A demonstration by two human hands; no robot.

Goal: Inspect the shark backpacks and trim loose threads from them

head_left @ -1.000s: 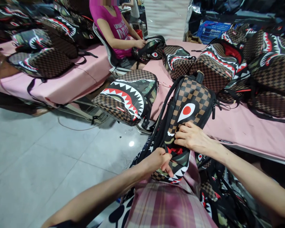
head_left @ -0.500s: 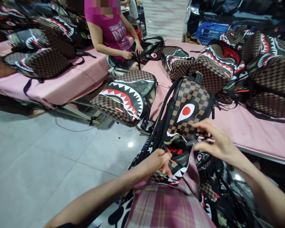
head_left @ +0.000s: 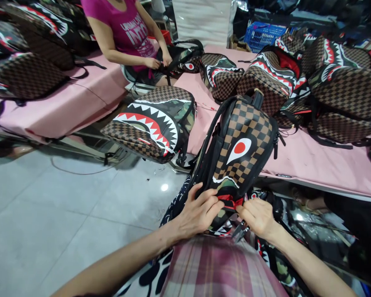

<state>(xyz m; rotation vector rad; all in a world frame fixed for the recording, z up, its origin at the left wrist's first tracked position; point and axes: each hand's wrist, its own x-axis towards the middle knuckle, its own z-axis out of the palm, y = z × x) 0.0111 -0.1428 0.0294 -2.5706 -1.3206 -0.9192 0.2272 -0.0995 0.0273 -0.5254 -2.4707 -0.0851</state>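
A brown checkered backpack (head_left: 244, 140) with a red-and-white eye print stands tilted on my lap against the table edge. Its front pocket gapes, showing red lining (head_left: 230, 202). My left hand (head_left: 200, 210) is closed on the left side of the pocket opening, fingers bent over its edge. On the other side, my right hand (head_left: 258, 216) pinches the edge of the red lining. Beneath that hand a small dark metal tool (head_left: 240, 231) sticks out, which looks like thread snips. The pocket's lower part is partly hidden by my hands.
A shark-mouth backpack (head_left: 154, 123) lies at the near table edge, left of mine. More backpacks (head_left: 343, 95) are piled on the pink table (head_left: 299, 161). Across it, a person in a magenta shirt (head_left: 126, 33) handles another bag. A blue basket (head_left: 262, 37) stands behind.
My right hand has come down and left from beside the bag to the pocket edge. My left hand has shifted its hold on the pocket. The view has turned slightly right.
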